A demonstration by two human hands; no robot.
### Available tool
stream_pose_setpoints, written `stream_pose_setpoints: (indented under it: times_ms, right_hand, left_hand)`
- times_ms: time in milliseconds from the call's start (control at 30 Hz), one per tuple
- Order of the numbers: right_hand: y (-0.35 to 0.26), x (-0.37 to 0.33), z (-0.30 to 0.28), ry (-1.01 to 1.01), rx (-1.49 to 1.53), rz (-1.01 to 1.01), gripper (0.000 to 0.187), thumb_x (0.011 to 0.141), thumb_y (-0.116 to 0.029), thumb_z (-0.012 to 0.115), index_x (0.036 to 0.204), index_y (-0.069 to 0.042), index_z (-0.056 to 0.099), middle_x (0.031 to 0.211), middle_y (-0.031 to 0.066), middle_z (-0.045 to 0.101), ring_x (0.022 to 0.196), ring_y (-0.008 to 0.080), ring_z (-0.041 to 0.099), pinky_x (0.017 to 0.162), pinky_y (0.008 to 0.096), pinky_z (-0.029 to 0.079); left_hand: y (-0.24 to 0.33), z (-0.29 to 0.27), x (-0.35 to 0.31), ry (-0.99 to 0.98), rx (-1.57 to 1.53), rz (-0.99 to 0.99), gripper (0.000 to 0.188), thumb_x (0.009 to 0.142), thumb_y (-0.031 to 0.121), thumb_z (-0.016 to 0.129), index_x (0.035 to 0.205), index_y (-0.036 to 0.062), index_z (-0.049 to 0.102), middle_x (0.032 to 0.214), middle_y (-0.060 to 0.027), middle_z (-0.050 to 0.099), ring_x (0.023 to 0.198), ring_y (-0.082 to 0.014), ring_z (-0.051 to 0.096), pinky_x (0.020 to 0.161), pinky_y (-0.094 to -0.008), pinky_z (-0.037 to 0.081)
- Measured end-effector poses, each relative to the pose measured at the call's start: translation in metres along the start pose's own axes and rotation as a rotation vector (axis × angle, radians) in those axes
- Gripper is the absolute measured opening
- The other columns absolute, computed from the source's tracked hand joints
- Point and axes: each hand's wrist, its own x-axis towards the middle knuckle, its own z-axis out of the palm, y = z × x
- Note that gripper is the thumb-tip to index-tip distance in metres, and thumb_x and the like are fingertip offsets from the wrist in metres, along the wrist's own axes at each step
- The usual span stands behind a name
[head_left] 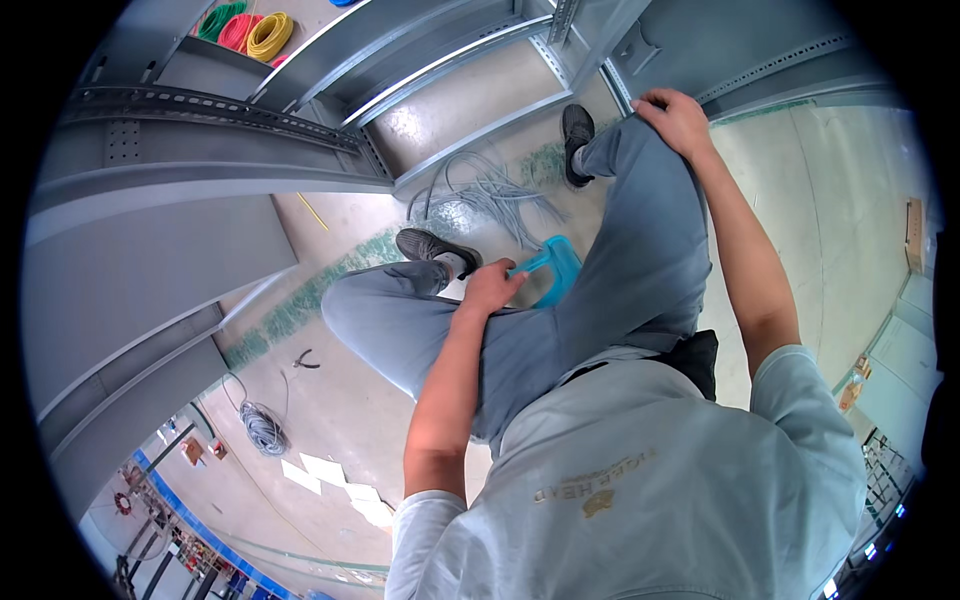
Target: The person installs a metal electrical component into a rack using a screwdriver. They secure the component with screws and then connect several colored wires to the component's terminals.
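My left hand [490, 288] lies over the inside of my bent left leg, its thumb apart from the fingers. Its fingertips come close to the rim of a bright cyan plastic thing, perhaps a container [564, 268], on the floor between my legs; whether they touch it I cannot tell. My right hand [680, 122] rests on my raised right knee [640, 150], fingers draped over it and nothing seen in them. Beyond the cyan thing, loose coils of grey cable [490, 190] spread over the floor between my shoes, up to the metal frame.
A grey metal cabinet frame [480, 145] stands ahead, with panels [160, 270] along the left. Green, red and yellow wire coils [268, 36] lie behind it. At left on the floor are pliers [306, 359], a grey cable coil [263, 430] and white papers [322, 470].
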Motion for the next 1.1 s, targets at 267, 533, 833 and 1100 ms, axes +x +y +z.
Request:
stream_pose_setpoints:
  times_ms: [267,533,833,1100]
  right_hand:
    - [-0.019,0.016,-0.002,-0.049,-0.128,0.007,0.044,0.086,-0.047,0.068,0.11,-0.009,0.074,0.111,0.0137,0.071,0.106,0.0336,0.065,0.094,0.041,0.049]
    - [-0.026,0.024,-0.007,-0.135,-0.122,0.08,0.047,0.085,-0.041,0.072,0.113,-0.004,0.072,0.113,0.0167,0.071,0.107,0.0349,0.066,0.096,0.0389,0.049]
    - [-0.014,0.029,-0.003,-0.12,0.007,0.12,0.037,0.084,-0.029,0.076,0.107,0.0,0.073,0.108,0.0182,0.072,0.102,0.0344,0.068,0.093,0.0371,0.051]
    - [-0.011,0.031,0.004,-0.164,0.106,0.319,0.037,0.088,-0.022,0.075,0.112,0.005,0.069,0.106,0.0158,0.07,0.099,0.0218,0.066,0.094,0.0323,0.049]
  left_hand:
    - [-0.029,-0.016,0.078,0.093,-0.039,-0.069,0.053,0.087,0.05,0.066,0.114,0.005,0.072,0.106,-0.0214,0.072,0.103,-0.038,0.068,0.091,-0.0453,0.053]
    - [-0.112,0.023,0.177,0.275,-0.559,-0.409,0.042,0.089,0.042,0.069,0.097,0.0006,0.073,0.082,-0.0142,0.073,0.072,-0.0279,0.071,0.067,-0.0381,0.054]
    - [-0.134,0.022,0.244,0.496,-1.03,-0.695,0.032,0.09,0.03,0.071,0.09,-0.0017,0.067,0.069,-0.0111,0.065,0.053,-0.0201,0.062,0.042,-0.0355,0.043]
    - [-0.192,0.011,0.31,0.678,-1.419,-0.97,0.035,0.089,0.036,0.073,0.086,0.0032,0.061,0.065,-0.0098,0.059,0.05,-0.0224,0.054,0.045,-0.0393,0.04]
